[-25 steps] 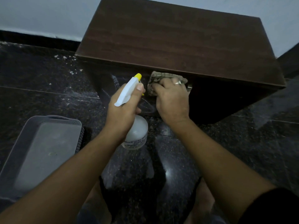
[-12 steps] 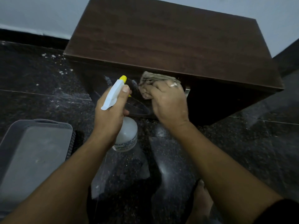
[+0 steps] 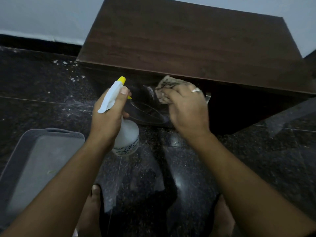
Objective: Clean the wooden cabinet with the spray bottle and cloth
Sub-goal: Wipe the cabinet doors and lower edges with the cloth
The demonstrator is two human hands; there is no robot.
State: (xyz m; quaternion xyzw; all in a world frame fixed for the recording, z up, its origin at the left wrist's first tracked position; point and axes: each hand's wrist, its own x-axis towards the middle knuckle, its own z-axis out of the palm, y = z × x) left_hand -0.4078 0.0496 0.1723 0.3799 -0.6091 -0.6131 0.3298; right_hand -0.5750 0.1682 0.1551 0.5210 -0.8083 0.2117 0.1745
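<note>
Floor (image 3: 256,159): dark speckled stone tiles, glossy, w/ thin pale grout lines across mid-frame & a bright reflection lower centre. Wooden cabinet (image 3: 179,40) stands on it, upper centre to right edge, by the pale wall. Grey plastic basket (image 3: 51,131) sits on tiles lower left, well apart from cabinet. White flecks (image 3: 73,79) scattered on floor upper left, near cabinet's left corner. Two bare feet on tiles at bottom: left foot (image 3: 92,211) centre-left, near basket; right foot (image 3: 224,218) centre-right, partly hidden.
</note>
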